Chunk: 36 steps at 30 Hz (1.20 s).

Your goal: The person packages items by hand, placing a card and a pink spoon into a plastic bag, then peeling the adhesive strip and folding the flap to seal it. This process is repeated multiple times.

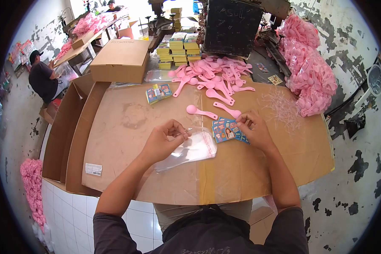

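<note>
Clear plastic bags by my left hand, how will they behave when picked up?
Likely floppy and light: the clear plastic bags look thin and see-through. Perhaps slippery too, given their glossy highlights; overlapping edges hint neighbours might slide along.

1. Centre: the left hand (167,139), fingertips bunched, is at the clear bags (186,152); its grip is unclear.
2. Right of centre: the right hand (255,130) has its fingertips at the blue cards (226,131).
3. Upper centre: a heap of pink spoons (218,79).
4. Upper left: a cardboard box (119,61).
</note>
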### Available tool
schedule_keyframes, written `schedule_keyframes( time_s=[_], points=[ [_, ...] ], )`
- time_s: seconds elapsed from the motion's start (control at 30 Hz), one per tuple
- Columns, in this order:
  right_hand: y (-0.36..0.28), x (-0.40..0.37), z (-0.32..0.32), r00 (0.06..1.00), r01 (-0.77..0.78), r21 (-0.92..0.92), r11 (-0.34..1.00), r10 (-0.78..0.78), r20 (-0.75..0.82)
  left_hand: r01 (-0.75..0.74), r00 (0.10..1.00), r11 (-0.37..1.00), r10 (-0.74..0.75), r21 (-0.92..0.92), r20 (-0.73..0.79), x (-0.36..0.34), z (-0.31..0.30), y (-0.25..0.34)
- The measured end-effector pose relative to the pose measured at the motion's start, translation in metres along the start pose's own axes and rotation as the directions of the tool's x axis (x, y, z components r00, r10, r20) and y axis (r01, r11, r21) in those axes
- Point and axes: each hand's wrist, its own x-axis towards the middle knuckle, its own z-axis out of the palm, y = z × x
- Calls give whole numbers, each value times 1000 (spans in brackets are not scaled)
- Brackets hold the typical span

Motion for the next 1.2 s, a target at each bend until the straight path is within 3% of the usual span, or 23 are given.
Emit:
schedule_keyframes(
  time_s=[0.03, 0.1, 0.2, 0.3, 0.4, 0.5, 0.6, 0.7, 0.8, 0.9, 1.03, 1.2],
  points=[
    [-3, -2, 4, 995, 90, -74, 993, -93, -32, 47, 999, 982, -46, -184, 10, 0, 0, 1],
    [-11, -7, 11, 957, 259, -227, 939, -282, -74, 90, 996, 963, -81, -254, 44, 0, -1, 9],
    [-8, -8, 12, 977, 205, -219, 954, -212, -8, 138, 989, 953, -117, -270, 91, -1, -1, 18],
    [-5, -4, 11, 965, 227, -122, 966, -240, -102, 227, 970, 943, -195, -242, 147, -1, 1, 20],
    [-5, -3, 10, 978, 170, -25, 985, -171, -122, 268, 960, 930, -237, -252, 148, -4, 11, 28],
    [-11, -6, 20, 1000, -4, 510, 860, 10, -8, 298, 953, 925, -276, -234, 122, -5, 16, 27],
    [-34, -13, 25, 998, -26, 635, 772, 57, -29, 303, 951, 937, -286, -177, 117, -6, 18, 19],
    [-38, -17, 32, 987, 16, 634, 774, 88, -131, 315, 948, 924, -295, -218, 117, -8, 20, 18],
    [-36, -20, 39, 990, 117, 594, 796, -44, -137, 329, 944, 917, -313, -227, 104, -7, 24, 22],
    [-37, -17, 28, 923, 384, 158, 909, -374, -93, 284, 956, 945, -265, -162, 124, -10, 25, 21],
    [-48, -23, 34, 954, 299, 164, 940, -292, -69, 184, 957, 981, -192, 57, 219, -14, 28, 30],
    [-45, -20, 28, 966, 244, 161, 956, -225, -130, 219, 970, 968, -203, -122, 132, -16, 32, 24]
  ],
)
